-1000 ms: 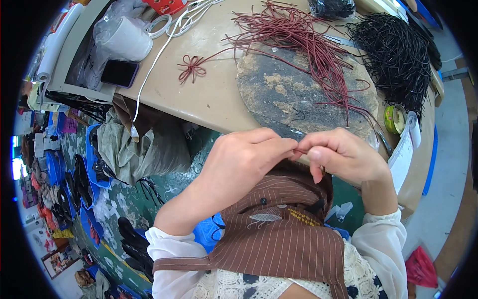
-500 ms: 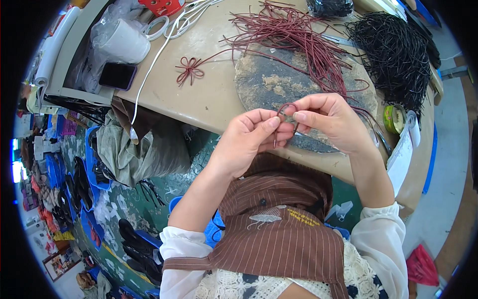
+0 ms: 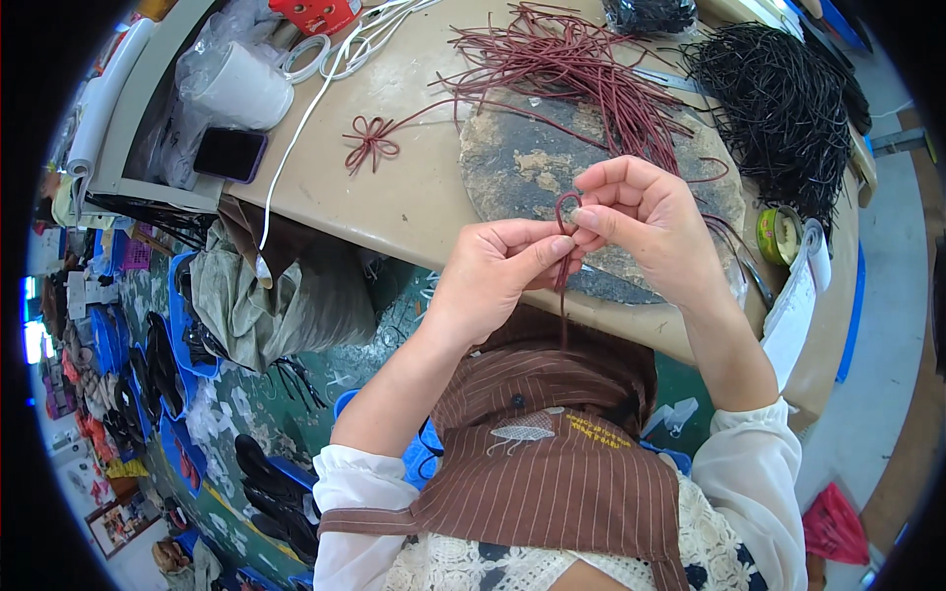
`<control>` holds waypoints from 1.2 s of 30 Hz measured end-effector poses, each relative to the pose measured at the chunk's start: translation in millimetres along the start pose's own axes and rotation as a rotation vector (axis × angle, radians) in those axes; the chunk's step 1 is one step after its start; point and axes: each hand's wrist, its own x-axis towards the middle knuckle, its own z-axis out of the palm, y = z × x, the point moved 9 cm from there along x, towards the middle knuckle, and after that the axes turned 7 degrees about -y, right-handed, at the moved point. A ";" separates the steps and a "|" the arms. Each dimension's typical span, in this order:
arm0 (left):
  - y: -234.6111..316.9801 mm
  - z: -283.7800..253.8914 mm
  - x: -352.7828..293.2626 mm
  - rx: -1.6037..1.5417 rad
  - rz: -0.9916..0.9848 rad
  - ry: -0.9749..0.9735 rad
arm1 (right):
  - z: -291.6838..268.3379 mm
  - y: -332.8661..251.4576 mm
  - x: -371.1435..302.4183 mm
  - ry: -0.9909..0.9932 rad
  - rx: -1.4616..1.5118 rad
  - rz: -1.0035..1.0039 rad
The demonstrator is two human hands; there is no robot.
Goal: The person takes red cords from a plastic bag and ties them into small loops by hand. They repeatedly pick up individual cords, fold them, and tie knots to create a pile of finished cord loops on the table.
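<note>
A short dark red cord (image 3: 563, 202) is bent into a small loop over the near edge of the worn round slab (image 3: 507, 163). My left hand (image 3: 498, 271) pinches it below the loop between thumb and fingers, and the tail hangs down toward my apron. At the right side of the loop my right hand (image 3: 655, 231) is closed, thumb and fingertips on the cord, the other fingers curled above. A pile of similar red cords (image 3: 581, 74) lies across the slab's far part. To the left on the table rests a flower-shaped knot of looped red cord (image 3: 371, 144).
Black cords (image 3: 778, 98) are heaped at the far right. Nearer are a green-and-yellow tape roll (image 3: 778, 236) and white paper (image 3: 800, 295). At the left lie a phone (image 3: 231, 155), a white spool (image 3: 246, 89) and a white cable (image 3: 296, 148) hanging over the table edge.
The cord's loop has become narrower, and its tail now hangs lower beneath my left hand. My right hand has risen slightly and its fingers have shifted.
</note>
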 end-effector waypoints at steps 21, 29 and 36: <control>-23.8 20.8 -26.6 -0.310 -0.266 -0.147 | 32.0 -48.3 -37.2 -0.275 -0.921 -0.360; -20.6 20.0 -23.5 -0.285 -0.171 -0.116 | 28.6 -44.0 -39.0 -0.136 -0.807 -0.358; -5.9 15.5 -30.5 -0.163 -0.029 -0.096 | 26.6 -63.8 -50.1 -0.173 -1.027 -0.473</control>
